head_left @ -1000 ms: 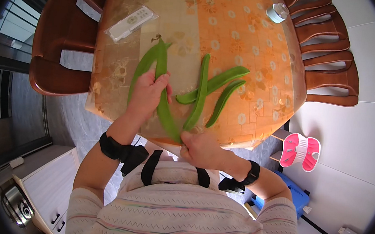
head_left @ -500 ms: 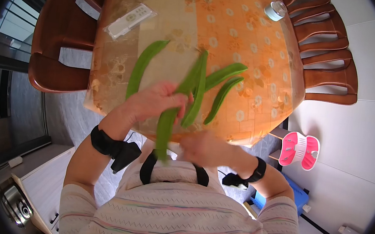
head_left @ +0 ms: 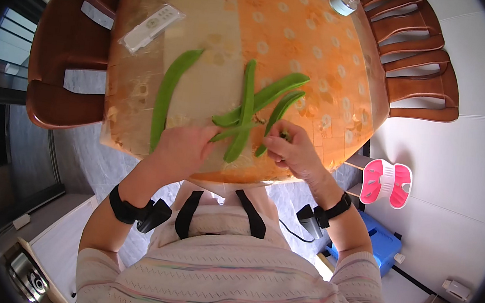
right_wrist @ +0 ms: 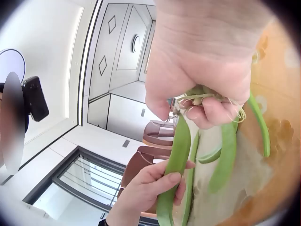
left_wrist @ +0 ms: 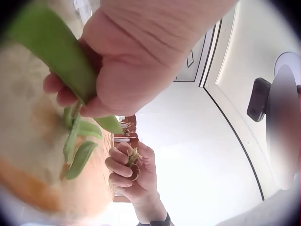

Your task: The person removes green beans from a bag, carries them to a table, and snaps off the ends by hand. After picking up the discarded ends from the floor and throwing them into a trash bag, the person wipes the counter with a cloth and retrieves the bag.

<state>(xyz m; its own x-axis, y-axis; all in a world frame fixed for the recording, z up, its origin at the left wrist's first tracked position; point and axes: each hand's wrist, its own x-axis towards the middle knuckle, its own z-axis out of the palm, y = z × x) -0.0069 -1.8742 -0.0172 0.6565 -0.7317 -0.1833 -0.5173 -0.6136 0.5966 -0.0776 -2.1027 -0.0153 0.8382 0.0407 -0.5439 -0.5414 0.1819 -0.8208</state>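
Observation:
My left hand point(head_left: 181, 151) grips a long flat green bean pod point(right_wrist: 178, 155) around its middle, thumb on one face and fingers on the other. Across from it, my right hand point(head_left: 295, 151) has thumb and fingertips at the pod's stem end. Thin strings and stem bits, the bean trimmings point(right_wrist: 202, 97), are tucked in its curled fingers. One pod point(head_left: 173, 86) lies by itself beyond the left hand. Between and beyond both hands, a lengthwise pod point(head_left: 248, 88) crosses a slanting pod point(head_left: 280, 92). A shorter curved pod point(head_left: 285, 106) lies partly behind the right hand.
A white button panel point(head_left: 152, 29) in clear plastic lies at the table's far left. At the far right stands a small lidded jar point(head_left: 344, 2). Brown wooden chairs point(head_left: 65, 47) flank the patterned tablecloth point(head_left: 209, 8). A pink and white seat point(head_left: 387, 183) is off to the right.
My left hand has turned the pod, bringing its stem end around to the right. My right hand left the pod's near end and moved forward and right to the stem end.

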